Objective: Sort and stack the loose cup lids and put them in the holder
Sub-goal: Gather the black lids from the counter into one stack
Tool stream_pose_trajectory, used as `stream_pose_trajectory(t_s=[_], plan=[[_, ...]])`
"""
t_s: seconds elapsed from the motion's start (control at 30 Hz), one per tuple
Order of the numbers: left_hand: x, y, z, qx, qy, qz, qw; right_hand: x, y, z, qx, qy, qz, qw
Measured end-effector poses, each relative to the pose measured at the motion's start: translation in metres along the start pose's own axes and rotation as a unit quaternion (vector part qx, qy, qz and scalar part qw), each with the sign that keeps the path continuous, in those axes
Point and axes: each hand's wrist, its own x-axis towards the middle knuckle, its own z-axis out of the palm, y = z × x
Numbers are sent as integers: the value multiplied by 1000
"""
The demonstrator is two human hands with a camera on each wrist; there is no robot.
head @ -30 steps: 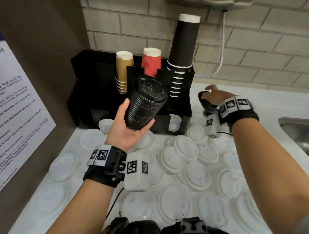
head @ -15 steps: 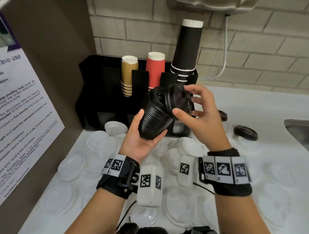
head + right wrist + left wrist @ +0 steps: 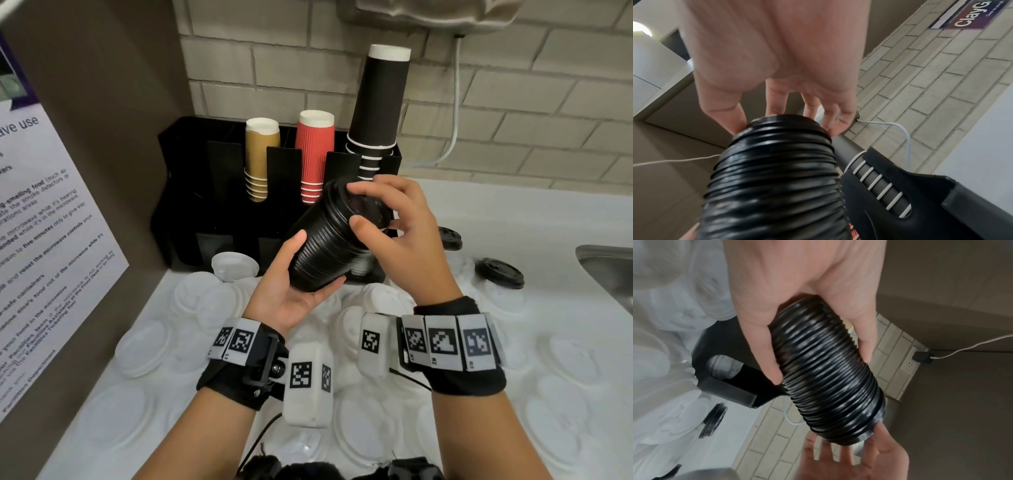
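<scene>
A tall stack of black lids (image 3: 325, 250) (image 3: 828, 373) (image 3: 774, 170) lies tilted in my left hand (image 3: 291, 291), whose thumb and fingers curl around its lower half. My right hand (image 3: 387, 236) (image 3: 781, 104) covers the stack's top end, fingertips and thumb curled around the top black lid (image 3: 363, 209). The black holder (image 3: 191, 192) stands against the brick wall just behind the stack. Two loose black lids (image 3: 500, 272) (image 3: 448, 238) lie on the counter to the right. Many white lids (image 3: 144, 346) cover the counter below both hands.
Gold cups (image 3: 262, 157), red cups (image 3: 315, 154) and a tall stack of black cups (image 3: 376, 102) stand in the holder. A brown panel with a poster (image 3: 41, 219) walls the left side. A metal sink (image 3: 606, 267) sits at the right edge. A white cable (image 3: 455, 102) hangs on the wall.
My right hand came from the counter on the right with a black lid and now has it seated on the top of the stack held in my left hand.
</scene>
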Motion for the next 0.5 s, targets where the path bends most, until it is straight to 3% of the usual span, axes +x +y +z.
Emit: stream_pose_trajectory(t_s=[0.5], plan=[[3,-2,4,-24,-17,3,1000,-2,-4,1,-31,-16,-26,999]])
